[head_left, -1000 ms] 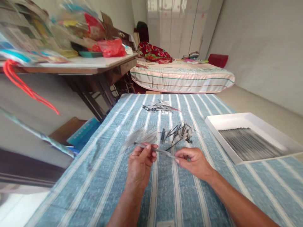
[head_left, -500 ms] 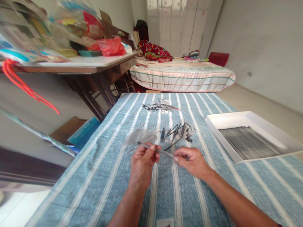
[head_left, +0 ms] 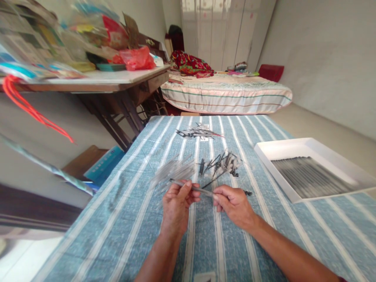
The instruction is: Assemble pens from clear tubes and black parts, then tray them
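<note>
Between my two hands runs a slim grey pen (head_left: 202,190) with a dark tip at its left end. My left hand (head_left: 179,199) is closed on its middle, thumb on top. My right hand (head_left: 232,203) pinches its right end. Just beyond the left hand lies a pile of clear plastic tubes (head_left: 176,170), like pen barrels. Right of that is a heap of small black and whitish pieces (head_left: 223,164), too blurred to tell apart. Farther back lies a bundle of thin dark refill-like sticks (head_left: 198,132). A small black piece (head_left: 248,193) lies beside my right hand.
A white box (head_left: 282,182) on the right holds a row of dark, pen-like sticks (head_left: 305,176). Blue striped cloth (head_left: 132,219) covers the table. A side table (head_left: 117,82) with bags stands at the left, and a bed (head_left: 229,94) lies beyond.
My right hand has closed in towards the left along the pen, and its fingers have curled under more. The left hand has shifted slightly right. The small black piece has come into sight.
</note>
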{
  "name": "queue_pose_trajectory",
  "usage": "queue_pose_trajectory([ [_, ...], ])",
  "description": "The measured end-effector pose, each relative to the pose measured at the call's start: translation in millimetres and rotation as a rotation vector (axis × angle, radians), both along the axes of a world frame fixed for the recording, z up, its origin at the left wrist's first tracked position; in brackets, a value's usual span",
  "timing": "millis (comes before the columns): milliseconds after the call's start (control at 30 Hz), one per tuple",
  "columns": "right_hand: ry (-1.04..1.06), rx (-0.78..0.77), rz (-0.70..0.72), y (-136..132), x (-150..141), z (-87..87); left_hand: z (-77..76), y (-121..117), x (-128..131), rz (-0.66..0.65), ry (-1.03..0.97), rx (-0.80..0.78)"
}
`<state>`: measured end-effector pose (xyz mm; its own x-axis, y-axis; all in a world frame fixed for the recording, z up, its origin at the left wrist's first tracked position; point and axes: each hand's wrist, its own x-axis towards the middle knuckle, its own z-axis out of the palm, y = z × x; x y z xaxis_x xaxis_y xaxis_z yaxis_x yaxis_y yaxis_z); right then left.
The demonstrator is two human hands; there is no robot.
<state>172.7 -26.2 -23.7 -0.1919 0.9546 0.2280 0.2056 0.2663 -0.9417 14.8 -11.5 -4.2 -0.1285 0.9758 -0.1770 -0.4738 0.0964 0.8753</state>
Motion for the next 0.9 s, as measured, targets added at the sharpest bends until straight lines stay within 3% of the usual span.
queue_pose_trajectory([
  [167, -0.016, 0.054, -0.025, -3, -2, 2.6, -3.2, -2, 3, 0.020, -0.027, -0.013],
  [367, -0.092, 0.066, -0.023, 0, -5, 2.6, 3.2, -2, 2, 0.036, 0.003, -0.027],
  [467, -0.279, 0.200, -0.035, 5, -7, 8.6, 5.5, 1, -1, 0.069, 0.026, -0.041],
  [567, -0.536, 0.346, -0.057, 7, -9, 18.2, 5.1, 5, -1, 0.020, 0.052, -0.035],
  [700, -0.748, 0.379, -0.088, 4, -7, 30.9, 8.2, 7, 2, -0.086, 0.086, -0.071],
  [800, -0.773, 0.369, -0.138, 5, 17, 39.2, 14.2, 7, 2, -0.122, 0.121, -0.126],
  [900, -0.863, 0.250, -0.337, 13, 75, 46.5, 19.1, 9, -2, -0.098, 0.158, -0.198],
])
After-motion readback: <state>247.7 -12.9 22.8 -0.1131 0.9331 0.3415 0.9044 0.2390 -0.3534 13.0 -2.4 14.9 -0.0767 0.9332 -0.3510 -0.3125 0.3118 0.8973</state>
